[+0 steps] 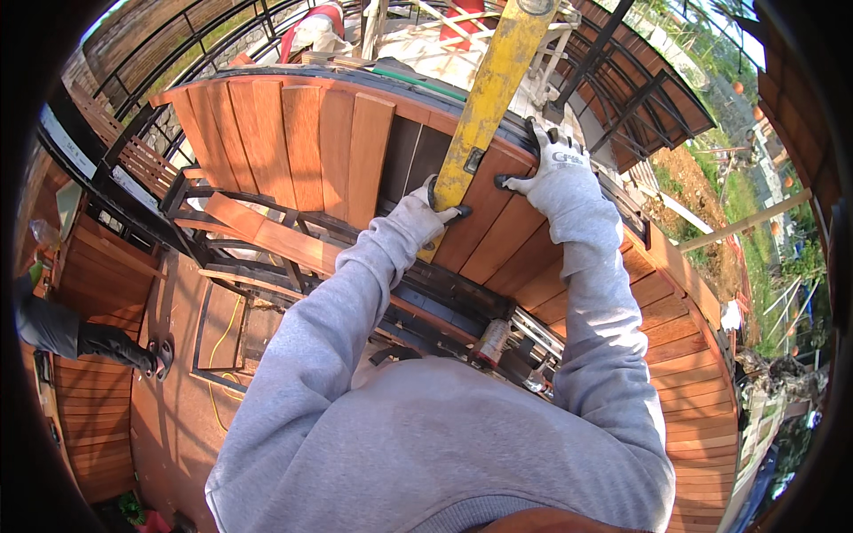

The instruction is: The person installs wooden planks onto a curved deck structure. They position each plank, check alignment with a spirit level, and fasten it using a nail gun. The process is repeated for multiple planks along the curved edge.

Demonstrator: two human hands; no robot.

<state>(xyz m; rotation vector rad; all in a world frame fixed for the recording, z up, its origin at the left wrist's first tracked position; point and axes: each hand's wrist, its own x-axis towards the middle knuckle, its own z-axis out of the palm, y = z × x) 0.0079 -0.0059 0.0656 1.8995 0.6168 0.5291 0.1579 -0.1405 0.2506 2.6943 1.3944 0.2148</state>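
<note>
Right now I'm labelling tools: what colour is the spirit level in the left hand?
The spirit level is yellow with dark scuffs, clearest in the head view.

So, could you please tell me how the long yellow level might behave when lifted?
The yellow level is likely stiff, since its long body looks straight. It may tip when lifted, because the left hand grips it near its lower end.

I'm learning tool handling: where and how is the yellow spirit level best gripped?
Probably across the lower part of the yellow spirit level, from the left, where the left grip holds it: the bar is long and flat, its left edge beside a dark gap.
</note>
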